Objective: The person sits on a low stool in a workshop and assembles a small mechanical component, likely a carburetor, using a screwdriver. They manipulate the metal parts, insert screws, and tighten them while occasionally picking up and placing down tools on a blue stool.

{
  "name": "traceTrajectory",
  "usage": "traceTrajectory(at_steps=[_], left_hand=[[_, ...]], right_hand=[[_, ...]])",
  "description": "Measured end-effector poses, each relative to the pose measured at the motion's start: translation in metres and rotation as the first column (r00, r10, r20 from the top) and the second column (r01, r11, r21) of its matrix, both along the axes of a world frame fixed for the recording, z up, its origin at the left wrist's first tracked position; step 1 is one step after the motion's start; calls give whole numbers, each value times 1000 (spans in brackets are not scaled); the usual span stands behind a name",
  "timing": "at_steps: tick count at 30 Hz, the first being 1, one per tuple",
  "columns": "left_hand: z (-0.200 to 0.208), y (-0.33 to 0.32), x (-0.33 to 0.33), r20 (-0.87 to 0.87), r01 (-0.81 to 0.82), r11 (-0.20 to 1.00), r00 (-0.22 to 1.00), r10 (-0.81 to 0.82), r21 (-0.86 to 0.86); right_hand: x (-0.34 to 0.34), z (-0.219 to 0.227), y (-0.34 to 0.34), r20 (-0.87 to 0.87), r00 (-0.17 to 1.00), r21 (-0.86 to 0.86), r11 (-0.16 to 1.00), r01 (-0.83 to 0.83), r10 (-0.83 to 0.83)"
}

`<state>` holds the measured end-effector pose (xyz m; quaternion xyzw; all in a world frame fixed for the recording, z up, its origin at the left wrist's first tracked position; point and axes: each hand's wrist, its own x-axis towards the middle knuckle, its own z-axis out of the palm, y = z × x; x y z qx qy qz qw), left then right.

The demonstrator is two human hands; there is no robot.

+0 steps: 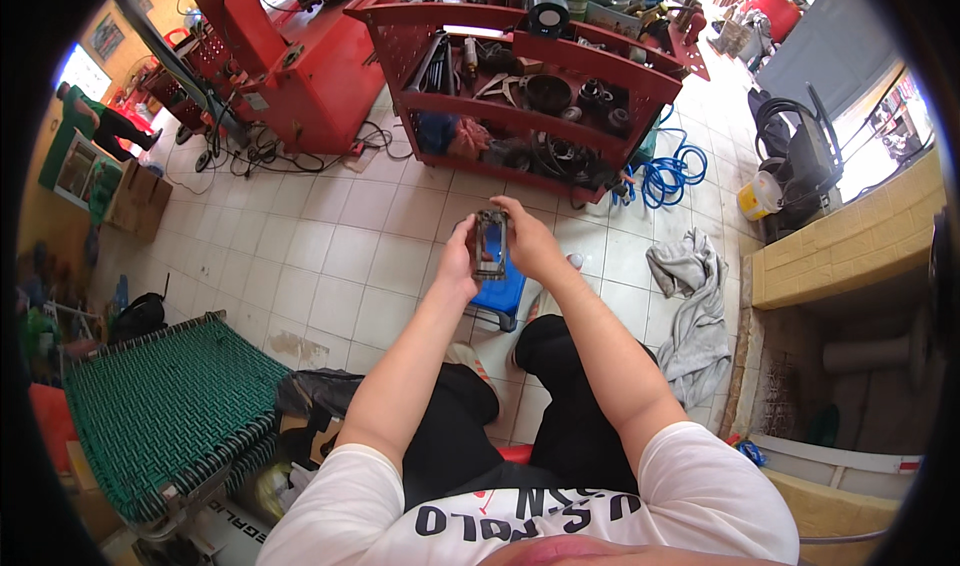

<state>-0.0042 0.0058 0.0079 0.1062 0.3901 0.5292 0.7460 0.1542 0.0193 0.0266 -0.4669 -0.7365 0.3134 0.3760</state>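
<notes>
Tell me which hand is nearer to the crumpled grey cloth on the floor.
Right. The right hand, at the right side of the open-centred frame-like part, is left of the crumpled grey cloth; the left hand, at the part's left side, is farther left.

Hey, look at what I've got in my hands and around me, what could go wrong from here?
The dark frame, gripped by your left fingers and right fingers, could slip and hit the blue stool that seems to be beneath it. The gray cloth lying crumpled on the floor to your right might catch a foot.
</notes>
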Motion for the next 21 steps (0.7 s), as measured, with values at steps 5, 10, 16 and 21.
traceTrajectory(at_steps=[5,10,16,21], left_hand=[[-31,16,-16,-193,-194,981,963,186,-23],[-19,9,-18,-358,-279,956,887,293,90],[-35,12,-5,-412,-150,948,874,259,279],[-45,13,-7,-458,-24,963,876,150,269]], right_hand=[[12,-21,13,-118,993,-236,972,3,-32],[5,3,8,-306,946,-573,814,-94,-106],[11,-4,10,-255,965,-571,815,-93,-68],[19,-16,14,-139,990,-421,905,-65,6]])
